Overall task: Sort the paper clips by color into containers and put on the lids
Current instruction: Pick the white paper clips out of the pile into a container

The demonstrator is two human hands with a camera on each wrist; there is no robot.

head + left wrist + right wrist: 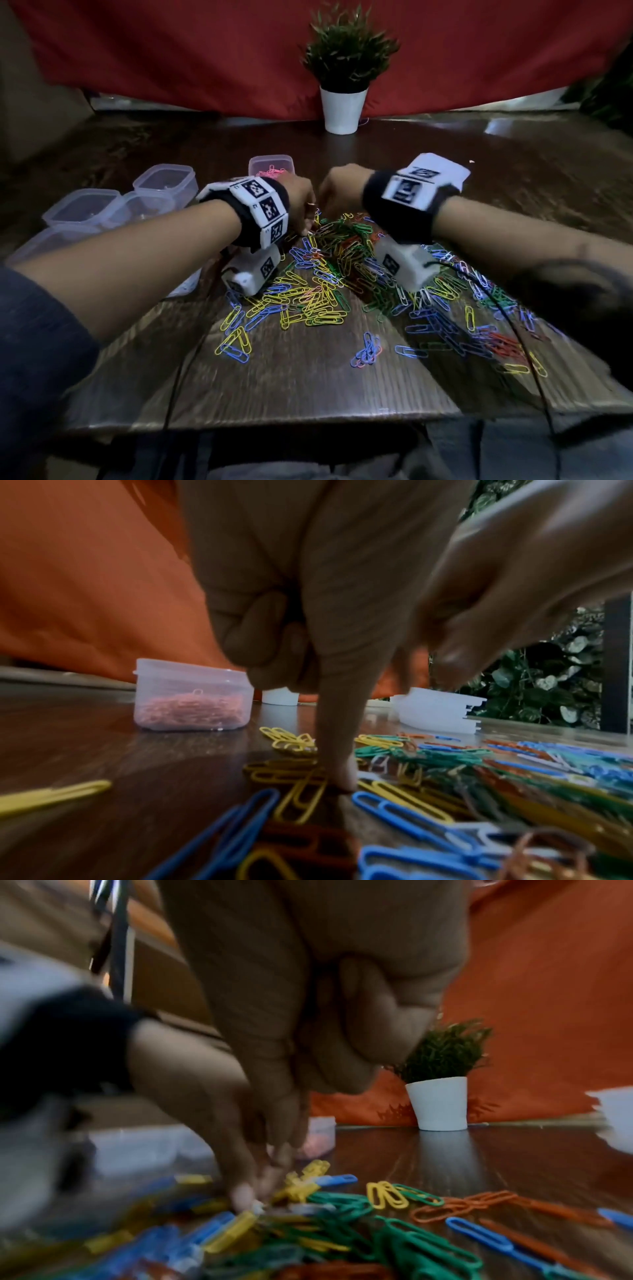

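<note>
A heap of mixed paper clips [342,263] in yellow, blue, green, red and white covers the middle of the dark wooden table. Both hands meet at its far edge. My left hand [301,209] has its index finger [342,775] straight down, pressing the table beside yellow clips [301,794], the other fingers curled. My right hand [337,192] points thumb and forefinger [284,1148] down together over the heap; blur hides whether they hold a clip. A clear tub [270,158] just behind the hands holds pink clips [192,707].
Several empty clear tubs [164,171] stand at the left of the table. A stack of white lids [438,710] lies behind the heap. A potted plant [344,109] stands at the back against a red cloth. Black cables [178,377] trail off the front edge.
</note>
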